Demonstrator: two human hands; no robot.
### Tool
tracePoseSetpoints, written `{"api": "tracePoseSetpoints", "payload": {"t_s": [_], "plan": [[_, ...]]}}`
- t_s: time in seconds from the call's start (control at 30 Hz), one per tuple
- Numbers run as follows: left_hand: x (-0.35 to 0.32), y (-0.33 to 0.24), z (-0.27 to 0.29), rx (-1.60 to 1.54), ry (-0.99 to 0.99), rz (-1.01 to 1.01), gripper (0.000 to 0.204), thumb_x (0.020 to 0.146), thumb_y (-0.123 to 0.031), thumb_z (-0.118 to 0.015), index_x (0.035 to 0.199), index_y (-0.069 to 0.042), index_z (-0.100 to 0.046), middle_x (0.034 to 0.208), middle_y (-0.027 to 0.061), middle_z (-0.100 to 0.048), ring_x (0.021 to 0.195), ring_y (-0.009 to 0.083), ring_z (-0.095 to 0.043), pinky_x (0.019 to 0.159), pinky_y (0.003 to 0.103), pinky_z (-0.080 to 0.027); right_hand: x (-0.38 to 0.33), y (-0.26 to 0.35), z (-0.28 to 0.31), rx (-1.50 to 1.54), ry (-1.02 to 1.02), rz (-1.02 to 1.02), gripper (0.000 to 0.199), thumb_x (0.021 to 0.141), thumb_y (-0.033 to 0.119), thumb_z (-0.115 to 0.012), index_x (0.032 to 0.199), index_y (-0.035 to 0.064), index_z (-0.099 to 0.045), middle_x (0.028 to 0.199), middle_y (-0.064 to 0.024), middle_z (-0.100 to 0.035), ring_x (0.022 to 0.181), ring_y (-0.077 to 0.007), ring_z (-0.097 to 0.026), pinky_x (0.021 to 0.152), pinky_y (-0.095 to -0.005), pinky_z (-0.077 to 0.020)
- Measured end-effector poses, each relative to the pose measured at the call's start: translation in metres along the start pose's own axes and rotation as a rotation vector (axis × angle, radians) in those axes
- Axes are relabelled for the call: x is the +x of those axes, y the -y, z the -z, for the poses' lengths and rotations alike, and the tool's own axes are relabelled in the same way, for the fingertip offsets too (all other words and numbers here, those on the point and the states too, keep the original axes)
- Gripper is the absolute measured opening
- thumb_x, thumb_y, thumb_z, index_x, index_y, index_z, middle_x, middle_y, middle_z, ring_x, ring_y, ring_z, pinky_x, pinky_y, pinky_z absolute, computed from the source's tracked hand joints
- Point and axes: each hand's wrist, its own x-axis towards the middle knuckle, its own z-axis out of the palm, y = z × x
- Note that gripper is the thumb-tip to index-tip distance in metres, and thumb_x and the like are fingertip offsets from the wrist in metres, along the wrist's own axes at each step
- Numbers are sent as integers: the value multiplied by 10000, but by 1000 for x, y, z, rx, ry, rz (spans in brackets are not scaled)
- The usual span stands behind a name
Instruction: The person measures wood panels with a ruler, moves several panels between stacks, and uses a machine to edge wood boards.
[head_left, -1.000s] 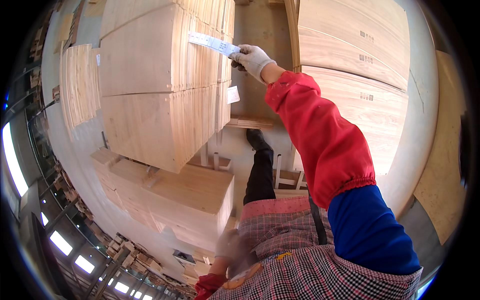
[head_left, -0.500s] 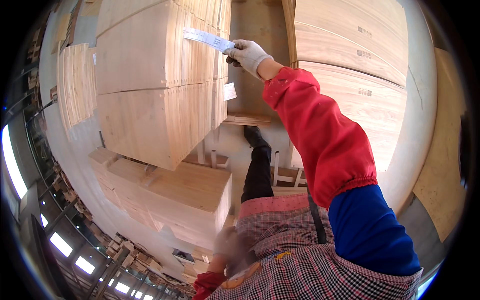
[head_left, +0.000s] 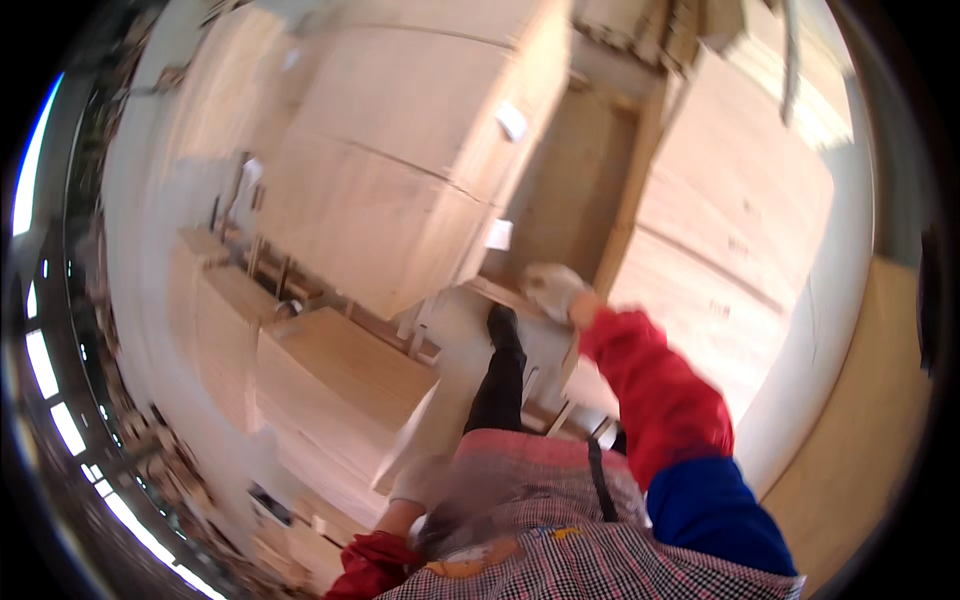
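My right hand (head_left: 553, 290), in a pale glove, hangs over the gap between two stacks of wooden boards. Motion blurs its fingers, and no paper shows in it. Nearest on its left is the tall board stack (head_left: 390, 150), whose side carries a white paper label (head_left: 499, 234) and another white paper (head_left: 511, 121) higher up. To its right lies a stack of flat wood-grain panels (head_left: 720, 260) with small dark marks. My left hand (head_left: 425, 490), also gloved, is low beside my checked apron (head_left: 560, 500); blur hides its fingers.
A lower board stack (head_left: 340, 360) stands at the left, near my left arm. Wooden strips lie on the floor ahead of my dark shoe (head_left: 503, 325). A brown board (head_left: 860, 420) borders the right side. More board stacks (head_left: 225, 85) stand at the far left.
My right hand has come down and back from the tall stack. The white printed strip it held is out of it, and a white paper shows on the stack's side. The view has turned.
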Motion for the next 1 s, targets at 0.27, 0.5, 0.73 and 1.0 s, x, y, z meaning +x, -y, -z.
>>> {"api": "tracePoseSetpoints", "payload": {"t_s": [0.27,0.5,0.73,1.0], "plan": [[-48,48,-43,-192,-204,171,295,807,-198,-526,1028,-6,-564,831,81,-619,741,166,-585,691,288,-467,-202,-17,-70,377,454,-486,216,818,142,-514,958,1,-599,770,-53,-602,675,-128,-554,630,-249,-461],[-69,126,-159,-483,-169,524,317,769,-257,-560,993,-35,-600,832,92,-634,691,163,-591,658,290,-478,-235,-37,19,276,210,-579,160,821,98,-514,912,-4,-596,768,-89,-615,642,-154,-582,559,-264,-483],[-63,126,-208,-681,-202,585,320,746,-322,-539,984,-128,-629,974,119,-627,936,272,-582,831,329,-444,-196,2,48,391,-17,-437,140,833,114,-526,928,15,-555,722,-92,-590,589,-135,-551,515,-234,-458],[-89,125,-258,-932,-352,593,291,746,-208,-547,990,-60,-604,758,83,-626,609,154,-579,585,277,-480,-206,67,-8,7,461,-195,249,848,174,-524,1018,-4,-559,828,-73,-597,707,-130,-556,650,-249,-466]]}}
